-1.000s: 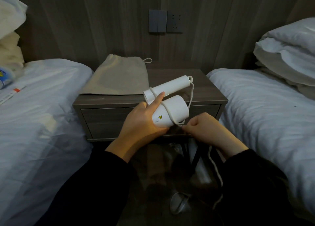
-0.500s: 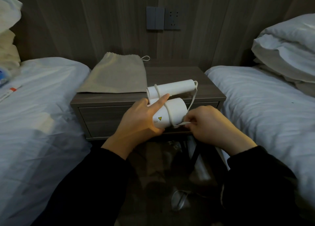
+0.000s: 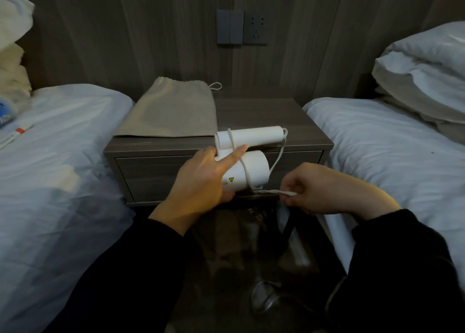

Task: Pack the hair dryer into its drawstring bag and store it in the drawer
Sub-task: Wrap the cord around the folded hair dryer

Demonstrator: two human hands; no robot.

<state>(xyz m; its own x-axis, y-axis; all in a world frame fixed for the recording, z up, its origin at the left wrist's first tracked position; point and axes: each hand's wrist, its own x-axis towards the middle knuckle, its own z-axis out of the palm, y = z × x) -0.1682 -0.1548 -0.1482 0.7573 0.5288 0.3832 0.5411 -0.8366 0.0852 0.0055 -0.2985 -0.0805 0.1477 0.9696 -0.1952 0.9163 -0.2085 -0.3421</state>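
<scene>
Nearest the onlooker, between two dark sleeves, the right hand (image 3: 324,189) is pinching the free end of the white cord (image 3: 286,193) and drawing it taut to the right; half a second ago it was closer to the dryer body, so the cord is being pulled further out as the last turns are cinched. Just left of it, the left hand (image 3: 201,179) is clasping the folded hair dryer (image 3: 247,156), forefinger lying across the barrel and pinning a cord loop. Wrapping is therefore judged nearly finished, while bagging is not yet begun. Beyond the left hand, and slightly to its left, the drawstring bag (image 3: 168,116) is lying flat and empty-looking on the nightstand (image 3: 289,121), apart from both hands. Directly behind the dryer, the drawer (image 3: 151,174) is sitting closed.
</scene>
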